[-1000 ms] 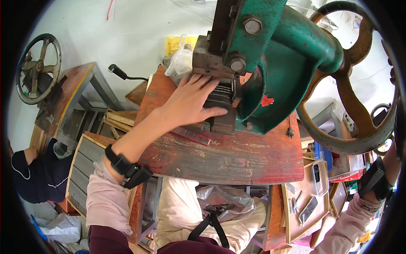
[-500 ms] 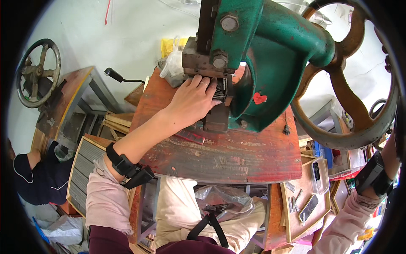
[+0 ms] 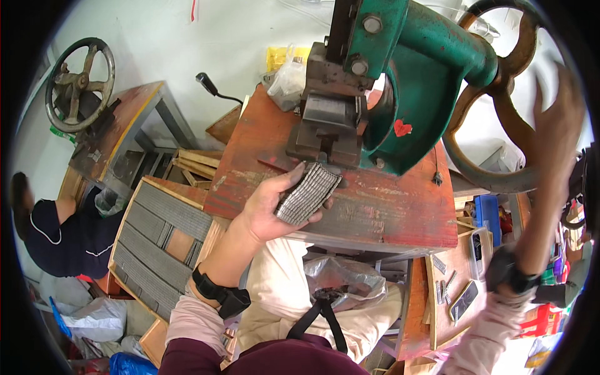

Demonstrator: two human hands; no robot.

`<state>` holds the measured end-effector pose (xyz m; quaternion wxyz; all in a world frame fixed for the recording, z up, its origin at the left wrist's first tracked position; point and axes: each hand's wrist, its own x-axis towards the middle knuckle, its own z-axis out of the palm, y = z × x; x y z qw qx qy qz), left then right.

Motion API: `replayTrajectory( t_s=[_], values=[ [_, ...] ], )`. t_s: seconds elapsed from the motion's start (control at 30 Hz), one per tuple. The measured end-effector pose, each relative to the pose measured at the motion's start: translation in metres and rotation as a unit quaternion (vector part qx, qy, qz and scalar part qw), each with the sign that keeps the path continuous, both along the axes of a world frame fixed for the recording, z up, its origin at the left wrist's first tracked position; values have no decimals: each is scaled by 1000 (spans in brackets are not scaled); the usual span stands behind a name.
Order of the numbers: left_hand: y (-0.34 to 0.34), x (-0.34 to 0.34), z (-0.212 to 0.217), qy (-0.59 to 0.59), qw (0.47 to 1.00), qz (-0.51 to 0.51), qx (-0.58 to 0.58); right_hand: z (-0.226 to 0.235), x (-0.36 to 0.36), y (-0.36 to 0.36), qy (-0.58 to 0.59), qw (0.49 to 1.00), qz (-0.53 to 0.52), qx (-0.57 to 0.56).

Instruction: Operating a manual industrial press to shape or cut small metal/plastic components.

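Observation:
My left hand [image 3: 275,203] holds a stack of thin grey metal strips [image 3: 308,193], palm up, just in front of the steel die block [image 3: 328,128] of a green hand press [image 3: 412,69]. The press stands on a worn red wooden bench [image 3: 387,212]. My right hand [image 3: 556,128] reaches up at the right and rests on the rim of the press's big dark handwheel [image 3: 481,172]; its fingers look blurred.
A wooden tray [image 3: 156,244] filled with rows of grey strips lies at lower left. Another person in dark clothes [image 3: 56,228] sits at far left beside a second bench with a handwheel [image 3: 81,75]. More strips and a phone [image 3: 465,300] lie at lower right.
My left hand has drawn back from the die block with the stack of strips in it. My right hand has risen from the lower right to the handwheel's rim.

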<state>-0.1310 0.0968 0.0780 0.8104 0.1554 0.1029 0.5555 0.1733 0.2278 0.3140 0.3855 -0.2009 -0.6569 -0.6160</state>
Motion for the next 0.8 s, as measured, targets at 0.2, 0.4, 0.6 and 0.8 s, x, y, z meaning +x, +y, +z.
replayTrajectory(
  t_s=[0.2, 0.4, 0.6, 0.8],
  values=[
    [-25, 9, -33, -21, 1000, 7, -19, -232, -40, -14, 112, 880, 113, -447],
    [-34, 33, -55, -27, 998, -43, -46, -323, -16, -14, 201, 804, 20, -560],
    [-36, 60, -73, -2, 997, -41, -60, -333, -21, -7, 241, 783, -25, -572],
    [-34, 87, -80, -44, 990, -68, -117, -333, -20, -8, 250, 782, -41, -569]
  ],
)
